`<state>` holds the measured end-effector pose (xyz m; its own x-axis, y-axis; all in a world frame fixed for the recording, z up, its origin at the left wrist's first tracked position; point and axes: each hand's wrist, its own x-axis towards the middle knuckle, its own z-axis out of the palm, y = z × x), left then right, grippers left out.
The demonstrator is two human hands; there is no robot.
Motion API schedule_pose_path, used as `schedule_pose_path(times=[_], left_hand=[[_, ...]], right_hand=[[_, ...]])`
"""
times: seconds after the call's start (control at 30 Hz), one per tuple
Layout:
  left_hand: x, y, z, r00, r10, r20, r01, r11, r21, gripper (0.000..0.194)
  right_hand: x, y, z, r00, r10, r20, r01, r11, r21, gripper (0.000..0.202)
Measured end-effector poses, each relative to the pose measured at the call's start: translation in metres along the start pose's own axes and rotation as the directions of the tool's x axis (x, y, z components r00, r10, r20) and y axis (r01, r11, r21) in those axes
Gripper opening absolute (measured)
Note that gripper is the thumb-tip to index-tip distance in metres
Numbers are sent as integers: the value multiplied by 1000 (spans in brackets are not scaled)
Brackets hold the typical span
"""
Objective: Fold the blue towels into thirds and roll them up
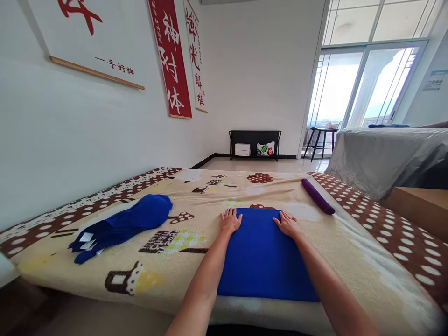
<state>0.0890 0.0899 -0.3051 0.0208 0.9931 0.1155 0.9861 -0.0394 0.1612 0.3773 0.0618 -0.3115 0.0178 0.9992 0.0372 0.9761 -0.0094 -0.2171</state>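
Observation:
A blue cloth (264, 261), folded into a flat rectangle, lies near the front edge of the bed. On its far left corner rests my left hand (231, 220), fingers stretched out. My right hand (287, 224) lies flat with spread fingers at the far right corner. Neither hand grips the fabric. To the left is a loose blue garment (128, 224), crumpled lengthwise, with white labels showing at its near end. A purple rolled-up cloth (318, 196) lies to the right, beyond my right hand.
A cream patterned blanket (196, 219) with brown dotted borders covers the bed. Along the right side stand a cardboard box (420, 205) and a plastic-draped piece of furniture (381, 149). A black rack (255, 138) and a stool (322, 135) are at the back.

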Motion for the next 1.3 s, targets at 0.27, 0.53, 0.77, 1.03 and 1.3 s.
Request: schedule_pose_path(times=[0.27,0.53,0.77,1.03,1.3], left_hand=[[6,37,1,991,131,-28,-131,991,0,51],[3,67,13,951,308,11,-307,951,-41,49],[3,6,5,991,129,43,-129,992,3,63],[6,13,-5,997,54,54,-55,998,22,65],[-15,84,8,933,347,93,-342,938,-61,57]], right_hand=[[12,-40,4,994,-70,-79,70,998,-1,55],[10,-74,20,968,-242,-60,244,969,31,54],[14,-6,9,996,-45,-80,48,998,36,52],[15,-3,3,994,49,-99,-48,999,16,57],[-3,-69,22,984,-163,-75,164,987,6,53]])
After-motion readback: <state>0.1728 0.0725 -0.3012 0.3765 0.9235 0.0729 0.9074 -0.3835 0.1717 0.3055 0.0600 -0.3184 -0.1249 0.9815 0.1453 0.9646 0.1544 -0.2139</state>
